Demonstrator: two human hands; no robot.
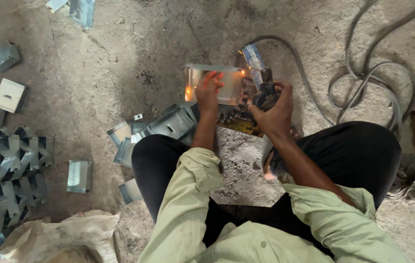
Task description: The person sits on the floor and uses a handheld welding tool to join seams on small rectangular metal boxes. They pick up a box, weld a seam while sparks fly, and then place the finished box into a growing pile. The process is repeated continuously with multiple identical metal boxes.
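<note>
Pressing your left hand (209, 90) flat on the sheet-metal box (207, 83), fingers spread, nothing gripped. Your right hand (273, 109) is clenched around the welding electrode holder (265, 90), just right of the box. Spark (241, 73) at the box's right edge; cable (363, 78) farther right.

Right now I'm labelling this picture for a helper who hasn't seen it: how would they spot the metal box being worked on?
Start at the squatting person's black trousers and follow the left hand forward. It presses on a shiny metal box on the dirt floor, beside the clamp tool in the right hand. Unlike the boxes lying nearby, it glows orange, with a spark at its edge.
</note>
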